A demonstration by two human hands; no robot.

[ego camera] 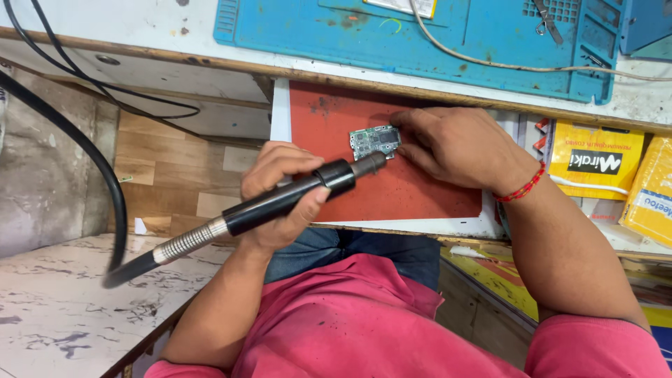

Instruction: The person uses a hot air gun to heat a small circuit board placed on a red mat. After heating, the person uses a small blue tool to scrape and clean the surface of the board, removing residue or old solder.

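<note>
A cluttered workbench point(161, 28) is being seen from above, with a marbled slab point(56, 308) lying at 8 o'clock and a black cable point(84, 150) being draped across the left side. A black handpiece point(280, 199) on a flexible shaft is being gripped by the left hand point(276, 192), whose fingers are being curled fully around the barrel; its tip is being pointed toward 2 o'clock and is being brought right up against the board. The small green circuit board point(374, 142) is lying on a red pad point(392, 189) near the frame's centre, just above it. The board's right edge is being pinned by the right hand point(458, 147), fingertips pressing down flat rather than closing around it. A red thread bracelet point(521, 187) is being worn on that wrist. A blue mat point(476, 42) is being crossed by a beige cord point(490, 64) at 12 o'clock. Yellow boxes point(609, 164) are being stacked at 3 o'clock. A pink shirt point(364, 322) is filling the bottom, at 6 o'clock.
</note>
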